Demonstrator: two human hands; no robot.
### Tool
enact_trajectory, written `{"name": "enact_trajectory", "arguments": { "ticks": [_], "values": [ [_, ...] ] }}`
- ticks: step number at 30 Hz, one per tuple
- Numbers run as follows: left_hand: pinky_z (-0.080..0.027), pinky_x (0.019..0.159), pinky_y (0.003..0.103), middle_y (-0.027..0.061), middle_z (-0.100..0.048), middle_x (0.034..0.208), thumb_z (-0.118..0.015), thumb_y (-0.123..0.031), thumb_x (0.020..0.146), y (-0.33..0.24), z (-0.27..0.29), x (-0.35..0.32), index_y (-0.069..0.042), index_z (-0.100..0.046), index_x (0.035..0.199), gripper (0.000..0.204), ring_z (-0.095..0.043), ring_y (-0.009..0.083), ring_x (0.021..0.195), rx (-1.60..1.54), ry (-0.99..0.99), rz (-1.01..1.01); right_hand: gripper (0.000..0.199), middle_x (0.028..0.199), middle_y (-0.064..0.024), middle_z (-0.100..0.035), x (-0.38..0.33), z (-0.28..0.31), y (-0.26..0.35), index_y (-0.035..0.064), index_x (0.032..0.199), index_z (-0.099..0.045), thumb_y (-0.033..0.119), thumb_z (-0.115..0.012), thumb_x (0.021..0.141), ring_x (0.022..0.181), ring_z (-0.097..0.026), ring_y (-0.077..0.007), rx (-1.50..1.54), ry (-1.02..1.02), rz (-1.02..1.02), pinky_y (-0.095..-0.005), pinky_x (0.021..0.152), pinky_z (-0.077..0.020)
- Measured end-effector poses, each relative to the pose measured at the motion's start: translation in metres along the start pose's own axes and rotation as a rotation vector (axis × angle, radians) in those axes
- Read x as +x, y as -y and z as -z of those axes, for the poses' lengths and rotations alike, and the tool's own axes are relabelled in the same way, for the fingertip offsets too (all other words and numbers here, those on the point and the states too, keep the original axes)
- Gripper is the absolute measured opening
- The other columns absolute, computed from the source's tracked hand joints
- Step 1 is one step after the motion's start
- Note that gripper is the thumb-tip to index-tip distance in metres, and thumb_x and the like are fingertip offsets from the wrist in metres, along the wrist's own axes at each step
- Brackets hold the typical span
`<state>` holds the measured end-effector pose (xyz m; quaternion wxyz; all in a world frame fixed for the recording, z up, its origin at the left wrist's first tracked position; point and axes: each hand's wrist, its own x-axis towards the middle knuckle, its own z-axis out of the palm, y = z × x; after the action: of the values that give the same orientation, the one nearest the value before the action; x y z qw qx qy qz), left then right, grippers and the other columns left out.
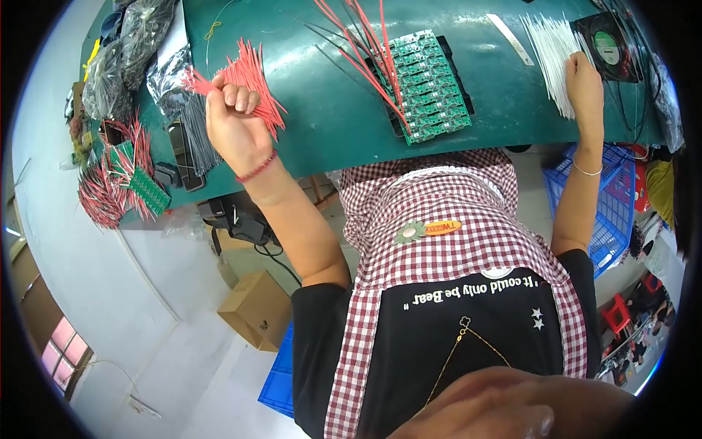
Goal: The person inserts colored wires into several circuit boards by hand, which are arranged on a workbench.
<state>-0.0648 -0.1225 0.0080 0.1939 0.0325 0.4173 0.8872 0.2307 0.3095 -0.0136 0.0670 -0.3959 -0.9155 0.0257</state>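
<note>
Fingers (235, 97) of the left hand (234, 124) clench a fan of thin red wires (252, 77), splaying toward one o'clock. At three o'clock across the green desk (329, 110), the right hand (585, 84) rests curled on stiff white wires (552, 51); its grip is unclear. Between them lie green circuit boards (431, 84).

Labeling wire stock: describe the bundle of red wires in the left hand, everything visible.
The bundle of short red insulated wires is gripped at one end in the closed left hand, over the green table mat. The strands are thin, straight, about equal in length, and fan out up and to the right of the fist, with a short tuft poking out to its left. Their tips are too small to make out.
</note>
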Motion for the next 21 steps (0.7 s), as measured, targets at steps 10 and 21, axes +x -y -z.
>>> {"name": "enact_trajectory", "arguments": {
  "ticks": [10, 21],
  "values": [
    [-0.052, 0.094, 0.048, 0.0118, -0.062, 0.096, -0.048, -0.012, 0.102, 0.073, -0.036, -0.057, -0.001, -0.052, 0.107, 0.014, -0.065, 0.0252, 0.092, 0.422, -0.006, -0.326, 0.029, 0.083, -0.0135, -0.066, 0.012, 0.038, -0.029, -0.0022, 0.106, -0.063, 0.024, -0.059, 0.094, 0.066, -0.059, -0.0166, 0.393, 0.222, 0.011, -0.0294, 0.065, -0.0476],
    [-0.054, 0.086, 0.039, 0.0158, -0.065, 0.097, -0.044, -0.014, 0.103, 0.071, -0.04, -0.065, 0.001, -0.052, 0.102, 0.018, -0.066, 0.0275, 0.094, 0.668, -0.119, -0.386, 0.014, 0.091, -0.0037, -0.065, -0.051, 0.016, 0.086, -0.0012, 0.105, -0.062, 0.007, -0.061, 0.094, 0.075, -0.06, -0.0077, 1.191, 0.164, -0.022, -0.0211, 0.068, -0.0496]
  ]
}}
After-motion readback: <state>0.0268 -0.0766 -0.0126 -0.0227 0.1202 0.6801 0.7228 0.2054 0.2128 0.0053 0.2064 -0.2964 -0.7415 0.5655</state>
